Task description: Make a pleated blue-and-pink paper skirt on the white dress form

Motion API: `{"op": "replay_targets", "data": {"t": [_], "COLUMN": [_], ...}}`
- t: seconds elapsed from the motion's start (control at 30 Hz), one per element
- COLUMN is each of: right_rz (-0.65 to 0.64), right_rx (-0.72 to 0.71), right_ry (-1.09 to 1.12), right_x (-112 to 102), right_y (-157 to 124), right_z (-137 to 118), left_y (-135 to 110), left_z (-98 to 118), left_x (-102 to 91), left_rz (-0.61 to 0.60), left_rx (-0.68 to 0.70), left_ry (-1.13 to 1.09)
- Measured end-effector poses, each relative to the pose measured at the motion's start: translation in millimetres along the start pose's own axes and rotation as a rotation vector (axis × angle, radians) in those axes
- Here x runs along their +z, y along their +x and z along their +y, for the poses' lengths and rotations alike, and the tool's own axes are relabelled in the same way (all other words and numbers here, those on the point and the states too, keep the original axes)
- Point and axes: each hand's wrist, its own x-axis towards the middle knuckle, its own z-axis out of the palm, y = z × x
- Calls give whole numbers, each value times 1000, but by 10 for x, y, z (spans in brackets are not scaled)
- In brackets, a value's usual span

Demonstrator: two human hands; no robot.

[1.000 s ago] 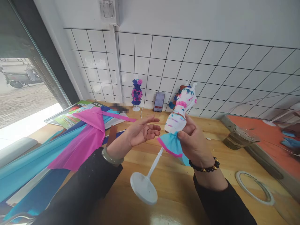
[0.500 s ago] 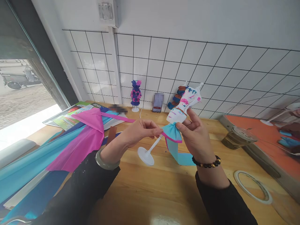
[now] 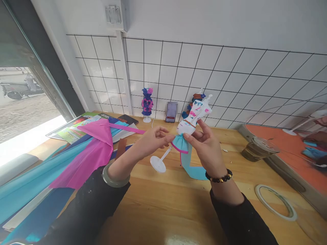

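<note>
A small white mannequin (image 3: 193, 117) splashed with pink and blue paint is tilted in the air above the wooden table (image 3: 178, 207); its round white stand (image 3: 158, 163) hangs low to the left. A pleated blue paper strip with a pink edge (image 3: 181, 143) wraps its waist, and the strip's tail trails down to the table. My right hand (image 3: 205, 147) pinches the mannequin's waist and the pleats from the right. My left hand (image 3: 152, 140) pinches the same pleated paper from the left.
Sheets of blue and pink crepe paper (image 3: 84, 154) and booklets (image 3: 74, 129) lie at the left. Two dressed mannequins (image 3: 147, 103) and a phone (image 3: 171, 111) stand by the tiled wall. A tape ring (image 3: 276, 202), a lidded cup (image 3: 258, 149) and an orange tray (image 3: 286, 143) sit right.
My left hand went from open beside the mannequin to pinching the pleated paper. The mannequin was carried farther from me and its stand swung up; the paper tail now hangs to the table.
</note>
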Motion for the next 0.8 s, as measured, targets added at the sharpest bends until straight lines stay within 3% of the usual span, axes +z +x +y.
{"op": "replay_targets", "data": {"t": [0.13,0.3,0.6,0.8], "right_rz": [-61,-58,10,13], "right_rx": [15,2,-28,-56], "right_ry": [7,-29,-196,-249], "right_x": [75,152,138,121], "right_y": [-32,-60,-68,-76], "right_z": [30,76,15,13], "left_y": [13,9,22,42], "left_z": [-36,-67,-81,-118], "left_x": [65,123,127,157], "left_rz": [98,36,46,81], "left_rx": [87,220,255,210], "left_ry": [-16,12,48,-45]}}
